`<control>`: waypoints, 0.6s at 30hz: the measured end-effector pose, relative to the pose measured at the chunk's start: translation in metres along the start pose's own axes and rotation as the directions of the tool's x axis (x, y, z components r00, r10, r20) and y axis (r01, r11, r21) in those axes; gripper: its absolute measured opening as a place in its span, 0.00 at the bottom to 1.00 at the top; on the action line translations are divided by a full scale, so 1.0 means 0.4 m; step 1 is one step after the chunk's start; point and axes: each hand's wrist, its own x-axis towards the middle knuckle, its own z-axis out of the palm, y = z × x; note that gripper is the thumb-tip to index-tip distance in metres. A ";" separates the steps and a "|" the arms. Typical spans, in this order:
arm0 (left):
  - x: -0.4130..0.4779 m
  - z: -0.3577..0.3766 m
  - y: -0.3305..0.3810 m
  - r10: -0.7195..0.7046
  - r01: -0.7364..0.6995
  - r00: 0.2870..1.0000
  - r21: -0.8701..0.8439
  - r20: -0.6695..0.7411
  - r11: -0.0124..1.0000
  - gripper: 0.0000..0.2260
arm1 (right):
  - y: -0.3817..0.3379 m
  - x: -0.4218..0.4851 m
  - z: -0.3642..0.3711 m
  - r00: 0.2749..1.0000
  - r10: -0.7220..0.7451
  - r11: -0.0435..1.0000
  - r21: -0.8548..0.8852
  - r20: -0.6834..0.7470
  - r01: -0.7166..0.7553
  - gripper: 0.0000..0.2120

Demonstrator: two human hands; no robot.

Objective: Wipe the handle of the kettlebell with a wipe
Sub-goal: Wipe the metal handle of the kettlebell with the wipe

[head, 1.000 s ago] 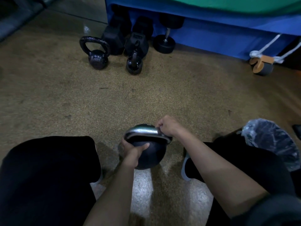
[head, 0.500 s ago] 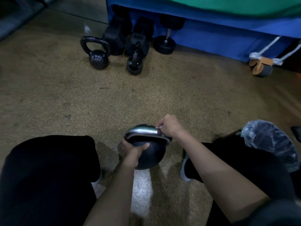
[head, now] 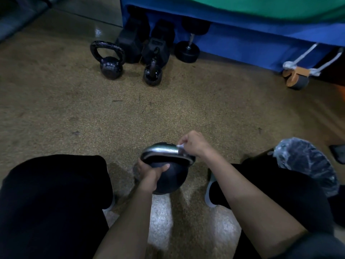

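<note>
round black kettlebell (head: 173, 179): stood on the speckled brown floor (head: 168, 113).
curved silver metal handle (head: 160, 150): located atop the kettlebell.
small white wipe (head: 180, 146): held against the right end of the handle.
right hand (head: 195, 143): fingers are curled; the wipe is pinched.
left hand (head: 149, 171): the kettlebell's left side is gripped.
plastic-lined bin (head: 306, 161): placed to the right of the kettlebell.

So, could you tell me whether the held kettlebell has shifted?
No: the kettlebell keeps its place relative to the far dumbbell.
</note>
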 end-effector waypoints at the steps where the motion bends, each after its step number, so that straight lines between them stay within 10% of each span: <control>1: 0.000 0.001 0.000 0.003 -0.003 1.000 0.004 -0.001 1.000 0.57 | -0.001 0.000 0.007 1.000 0.002 1.000 0.001 0.010 -0.002 0.10; 18: -0.033 -0.001 0.025 -0.033 0.034 0.999 -0.049 0.021 0.998 0.54 | -0.004 -0.019 0.008 0.996 -0.044 0.997 -0.074 -0.083 0.038 0.12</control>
